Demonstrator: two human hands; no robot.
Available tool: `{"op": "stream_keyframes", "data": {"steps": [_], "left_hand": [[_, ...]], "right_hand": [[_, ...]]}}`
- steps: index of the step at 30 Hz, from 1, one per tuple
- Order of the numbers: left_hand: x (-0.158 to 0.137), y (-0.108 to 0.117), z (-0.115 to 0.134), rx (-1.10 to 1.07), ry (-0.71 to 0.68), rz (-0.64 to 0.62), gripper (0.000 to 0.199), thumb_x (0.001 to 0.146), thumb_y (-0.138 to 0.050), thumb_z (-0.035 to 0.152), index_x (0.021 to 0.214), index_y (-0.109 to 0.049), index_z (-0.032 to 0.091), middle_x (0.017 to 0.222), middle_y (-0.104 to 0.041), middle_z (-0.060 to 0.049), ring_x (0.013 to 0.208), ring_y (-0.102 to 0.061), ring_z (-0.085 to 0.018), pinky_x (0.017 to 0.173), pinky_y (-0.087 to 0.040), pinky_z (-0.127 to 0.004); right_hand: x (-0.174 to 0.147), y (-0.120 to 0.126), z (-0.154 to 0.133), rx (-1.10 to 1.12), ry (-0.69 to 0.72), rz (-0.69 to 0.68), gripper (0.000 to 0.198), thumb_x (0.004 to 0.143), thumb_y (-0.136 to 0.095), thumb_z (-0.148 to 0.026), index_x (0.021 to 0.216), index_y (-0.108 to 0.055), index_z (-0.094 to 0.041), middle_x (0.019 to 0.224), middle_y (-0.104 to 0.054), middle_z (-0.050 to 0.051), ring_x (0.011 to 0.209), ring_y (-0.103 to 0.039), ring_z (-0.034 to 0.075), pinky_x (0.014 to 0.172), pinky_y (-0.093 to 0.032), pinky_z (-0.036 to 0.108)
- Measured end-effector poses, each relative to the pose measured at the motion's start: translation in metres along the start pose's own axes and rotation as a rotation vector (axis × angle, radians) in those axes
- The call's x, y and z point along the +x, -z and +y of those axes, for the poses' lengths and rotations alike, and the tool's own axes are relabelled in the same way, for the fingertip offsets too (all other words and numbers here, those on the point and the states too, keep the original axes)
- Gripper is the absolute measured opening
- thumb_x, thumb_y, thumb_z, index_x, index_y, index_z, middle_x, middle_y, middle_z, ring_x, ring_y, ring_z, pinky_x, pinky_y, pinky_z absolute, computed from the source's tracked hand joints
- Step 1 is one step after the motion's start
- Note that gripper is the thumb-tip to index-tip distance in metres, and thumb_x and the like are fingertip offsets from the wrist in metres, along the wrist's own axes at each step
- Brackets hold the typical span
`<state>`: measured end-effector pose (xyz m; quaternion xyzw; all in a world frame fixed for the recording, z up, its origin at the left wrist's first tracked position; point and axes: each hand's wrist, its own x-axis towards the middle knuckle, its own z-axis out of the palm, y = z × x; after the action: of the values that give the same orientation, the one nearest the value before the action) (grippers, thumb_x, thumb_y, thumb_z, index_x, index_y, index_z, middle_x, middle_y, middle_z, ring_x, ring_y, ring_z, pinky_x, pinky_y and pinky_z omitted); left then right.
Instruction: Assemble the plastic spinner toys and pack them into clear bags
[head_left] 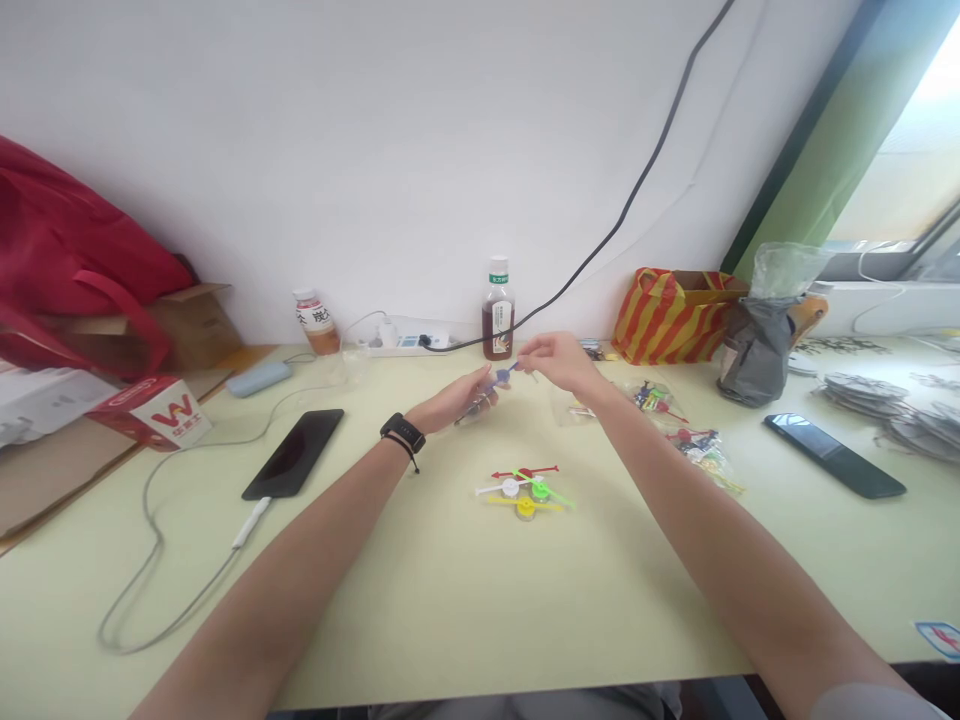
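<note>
My left hand [461, 397], with a black watch on its wrist, grips a small blue plastic arrow spinner [502, 376] above the table. A dark, thin bit shows under its fingers, too small to make out. My right hand [556, 360] pinches the far end of the same blue piece between thumb and fingertips. Nearer to me on the table lies a cluster of similar spinners: a red one [526, 473], a white one [510, 488], a bright green one [541, 491] and a yellow one [526, 507]. Each has a round hub with an arrow across it.
Clear bags of coloured pieces [705, 455] lie beyond my right forearm. A tea bottle [498, 310] and a power strip [405, 338] stand by the wall. Black phones lie left [294, 455] and right [832, 455]. A striped bag [667, 315] and a red box [154, 410] flank the table.
</note>
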<state>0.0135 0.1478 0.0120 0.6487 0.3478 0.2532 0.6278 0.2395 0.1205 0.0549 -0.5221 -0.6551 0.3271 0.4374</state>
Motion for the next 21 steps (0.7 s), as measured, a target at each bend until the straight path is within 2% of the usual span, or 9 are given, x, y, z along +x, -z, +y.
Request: {"op": "stream_keyframes", "data": {"steps": [4, 7, 9, 11, 14, 16, 18, 21], "left_hand": [[0.0, -0.002, 0.0, -0.032, -0.037, 0.025, 0.064, 0.097, -0.045, 0.07, 0.114, -0.07, 0.014, 0.083, -0.059, -0.004, 0.068, -0.051, -0.015, 0.057, -0.038, -0.025], [0.002, -0.003, -0.002, -0.029, -0.04, 0.026, 0.066, 0.096, -0.046, 0.071, 0.114, -0.071, 0.013, 0.082, -0.059, -0.005, 0.067, -0.051, -0.015, 0.056, -0.037, -0.025], [0.004, -0.002, -0.004, -0.044, -0.051, 0.03, 0.064, 0.096, -0.047, 0.071, 0.112, -0.071, 0.013, 0.085, -0.061, -0.006, 0.071, -0.054, -0.016, 0.059, -0.039, -0.025], [0.006, -0.001, -0.006, -0.073, -0.05, 0.04, 0.062, 0.096, -0.049, 0.07, 0.109, -0.071, 0.014, 0.09, -0.064, -0.007, 0.075, -0.056, -0.016, 0.063, -0.042, -0.025], [0.007, 0.005, -0.007, -0.094, 0.001, 0.023, 0.063, 0.094, -0.05, 0.073, 0.103, -0.072, 0.015, 0.089, -0.066, -0.007, 0.07, -0.055, -0.015, 0.063, -0.042, -0.025], [0.005, 0.01, -0.006, -0.094, 0.047, -0.023, 0.068, 0.091, -0.049, 0.078, 0.102, -0.073, 0.015, 0.089, -0.068, -0.007, 0.069, -0.056, -0.015, 0.063, -0.043, -0.026], [0.001, 0.015, -0.005, -0.098, 0.091, -0.099, 0.075, 0.088, -0.046, 0.083, 0.108, -0.073, 0.016, 0.094, -0.072, -0.01, 0.074, -0.061, -0.017, 0.066, -0.045, -0.027], [-0.006, 0.017, -0.002, -0.094, 0.097, -0.221, 0.08, 0.086, -0.047, 0.086, 0.121, -0.073, 0.019, 0.111, -0.075, -0.014, 0.093, -0.067, -0.024, 0.074, -0.049, -0.03]], "right_hand": [[-0.002, -0.011, -0.003, -0.05, 0.017, -0.078, 0.014, 0.08, -0.074, -0.028, 0.088, -0.075, -0.017, 0.085, -0.08, 0.007, 0.078, -0.07, 0.021, 0.064, -0.049, 0.027], [-0.005, -0.015, -0.008, -0.055, 0.039, -0.135, 0.021, 0.091, -0.066, -0.037, 0.091, -0.074, -0.018, 0.087, -0.08, 0.006, 0.085, -0.071, 0.022, 0.071, -0.051, 0.028], [-0.008, -0.013, -0.011, -0.047, 0.066, -0.18, 0.032, 0.099, -0.056, -0.046, 0.097, -0.073, -0.018, 0.091, -0.08, 0.007, 0.091, -0.072, 0.022, 0.076, -0.052, 0.029], [-0.01, -0.006, -0.015, -0.063, 0.127, -0.264, 0.033, 0.098, -0.058, -0.049, 0.105, -0.072, -0.019, 0.095, -0.08, 0.006, 0.096, -0.072, 0.022, 0.079, -0.052, 0.029], [-0.014, 0.005, -0.019, -0.138, 0.251, -0.455, 0.028, 0.086, -0.074, -0.035, 0.109, -0.073, -0.02, 0.098, -0.079, 0.005, 0.095, -0.072, 0.022, 0.082, -0.052, 0.029], [-0.014, 0.01, -0.02, -0.196, 0.303, -0.511, 0.021, 0.084, -0.071, -0.026, 0.104, -0.075, -0.02, 0.097, -0.079, 0.004, 0.092, -0.072, 0.021, 0.082, -0.053, 0.03], [-0.013, 0.01, -0.019, -0.239, 0.344, -0.459, 0.016, 0.085, -0.065, -0.02, 0.095, -0.076, -0.02, 0.095, -0.079, 0.004, 0.09, -0.071, 0.021, 0.081, -0.053, 0.031], [-0.01, 0.007, -0.019, -0.261, 0.449, -0.274, 0.016, 0.084, -0.06, -0.014, 0.086, -0.075, -0.019, 0.092, -0.078, 0.004, 0.089, -0.07, 0.021, 0.082, -0.051, 0.031]]}}
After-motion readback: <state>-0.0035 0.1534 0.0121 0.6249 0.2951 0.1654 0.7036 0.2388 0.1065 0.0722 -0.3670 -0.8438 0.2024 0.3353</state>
